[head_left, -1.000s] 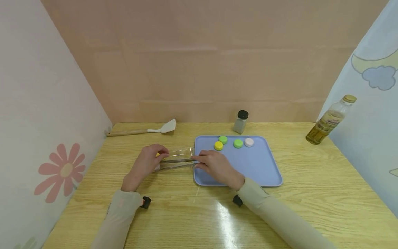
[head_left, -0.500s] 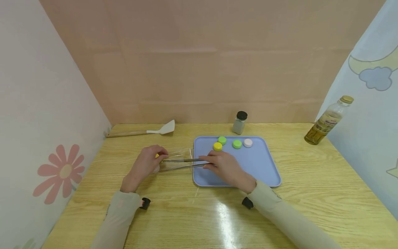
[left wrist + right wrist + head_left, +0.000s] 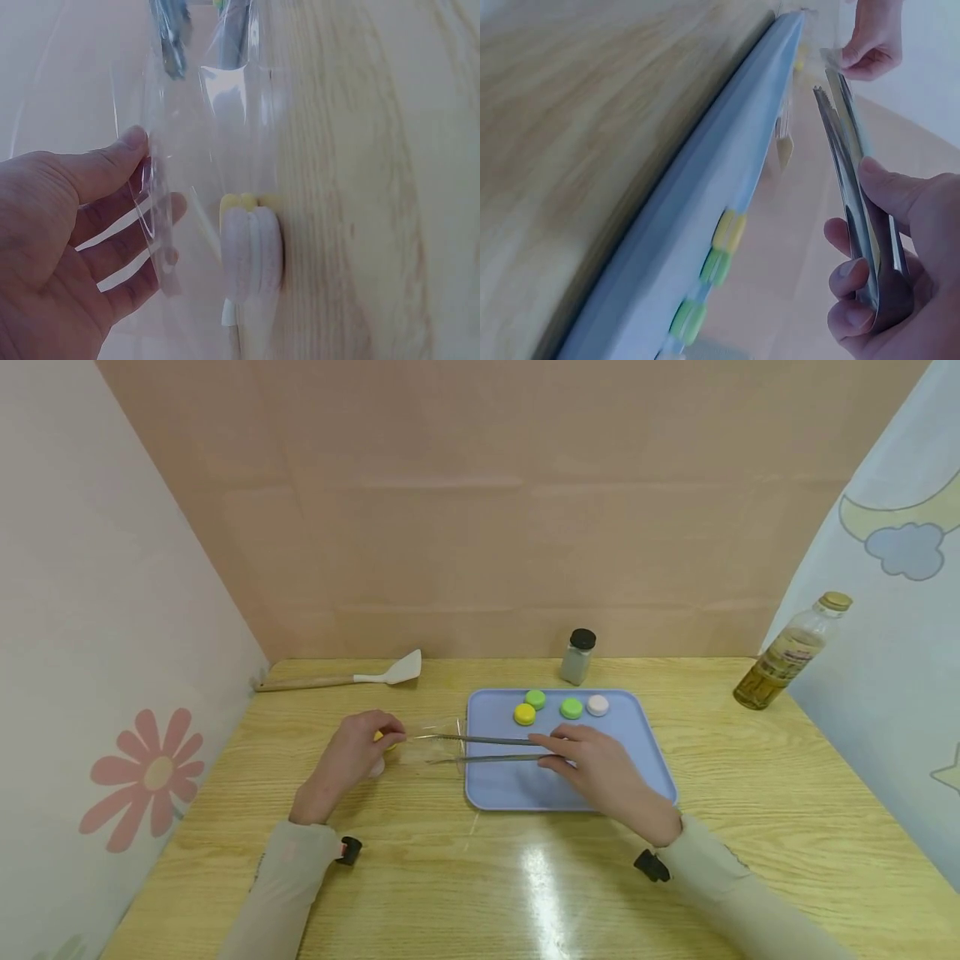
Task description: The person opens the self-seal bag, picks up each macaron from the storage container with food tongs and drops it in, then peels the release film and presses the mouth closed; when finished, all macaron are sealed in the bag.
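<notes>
My left hand (image 3: 348,762) pinches the upper side of a clear plastic bag (image 3: 187,150) and holds it raised off the wood. At the bag's far end rest a pale pinkish macaron (image 3: 244,255) and a yellow macaron (image 3: 385,741), both partly covered by the hand in the head view. Metal tongs (image 3: 497,741) are gripped by my right hand (image 3: 600,770) over the blue tray (image 3: 517,792). Their arms are spread, nothing is between the tips, and the tips overlap the bag's mouth in the head view.
On the tray's back part lie a yellow macaron (image 3: 525,714), two green macarons (image 3: 572,708) and a white one (image 3: 597,705). Behind stands a black-capped jar (image 3: 577,660). A spatula (image 3: 390,677) lies back left; an oil bottle (image 3: 783,656) stands right.
My right hand has drawn the tongs to the right, back out of most of the bag and over the tray. The left hand stays in place with the bag.
</notes>
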A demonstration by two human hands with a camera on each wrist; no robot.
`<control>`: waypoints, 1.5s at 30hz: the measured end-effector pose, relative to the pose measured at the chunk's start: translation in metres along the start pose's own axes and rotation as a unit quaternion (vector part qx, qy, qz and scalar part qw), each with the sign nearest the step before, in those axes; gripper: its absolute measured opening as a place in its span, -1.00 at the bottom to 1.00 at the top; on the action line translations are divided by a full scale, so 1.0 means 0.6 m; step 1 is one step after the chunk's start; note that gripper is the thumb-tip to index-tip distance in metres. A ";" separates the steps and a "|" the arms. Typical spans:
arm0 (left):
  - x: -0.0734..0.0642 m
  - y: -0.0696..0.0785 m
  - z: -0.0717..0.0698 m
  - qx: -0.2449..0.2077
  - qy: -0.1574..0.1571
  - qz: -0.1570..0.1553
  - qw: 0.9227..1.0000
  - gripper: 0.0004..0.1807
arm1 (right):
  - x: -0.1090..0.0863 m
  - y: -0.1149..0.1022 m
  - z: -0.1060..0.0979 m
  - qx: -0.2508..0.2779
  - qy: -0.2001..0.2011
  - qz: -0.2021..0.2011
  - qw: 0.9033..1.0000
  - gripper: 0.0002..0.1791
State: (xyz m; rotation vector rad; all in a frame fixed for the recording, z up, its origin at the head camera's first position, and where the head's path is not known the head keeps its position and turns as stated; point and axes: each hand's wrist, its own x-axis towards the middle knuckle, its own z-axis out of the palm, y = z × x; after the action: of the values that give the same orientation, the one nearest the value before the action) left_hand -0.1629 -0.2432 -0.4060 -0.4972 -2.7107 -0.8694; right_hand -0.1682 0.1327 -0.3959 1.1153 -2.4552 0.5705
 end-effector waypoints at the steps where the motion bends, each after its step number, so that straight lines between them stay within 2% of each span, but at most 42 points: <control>1: 0.000 0.001 0.000 0.000 -0.001 -0.001 1.000 -0.95 | -0.006 0.004 -0.005 -0.003 0.003 0.004 1.000 -0.58; 11: 0.001 0.001 0.002 0.000 0.004 0.009 1.000 -0.95 | -0.074 0.032 -0.063 -0.032 0.048 0.014 0.998 -0.52; 18: 0.000 0.000 -0.002 0.000 0.000 -0.001 1.000 -0.95 | -0.123 0.054 -0.084 -0.047 0.059 0.054 0.996 -0.47; 24: 0.000 0.000 -0.001 0.004 0.003 0.001 1.000 -0.96 | -0.148 0.070 -0.096 -0.053 0.049 0.093 0.993 -0.51; 30: 0.000 0.002 -0.001 -0.001 0.001 -0.004 1.000 -0.96 | -0.156 0.084 -0.096 -0.061 0.033 0.123 0.990 -0.57; 37: 0.001 0.003 -0.002 0.003 -0.002 -0.011 1.000 -0.94 | -0.150 0.095 -0.084 -0.046 0.021 0.130 0.990 -0.58; 45: 0.001 0.001 -0.001 0.003 0.006 -0.003 1.000 -0.95 | -0.132 0.101 -0.071 -0.034 0.007 0.139 0.990 -0.59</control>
State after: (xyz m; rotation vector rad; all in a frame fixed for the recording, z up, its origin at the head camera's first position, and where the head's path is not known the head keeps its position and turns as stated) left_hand -0.1631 -0.2430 -0.4054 -0.4818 -2.7046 -0.8624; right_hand -0.1590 0.2398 -0.4116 0.7453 -2.6159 0.5678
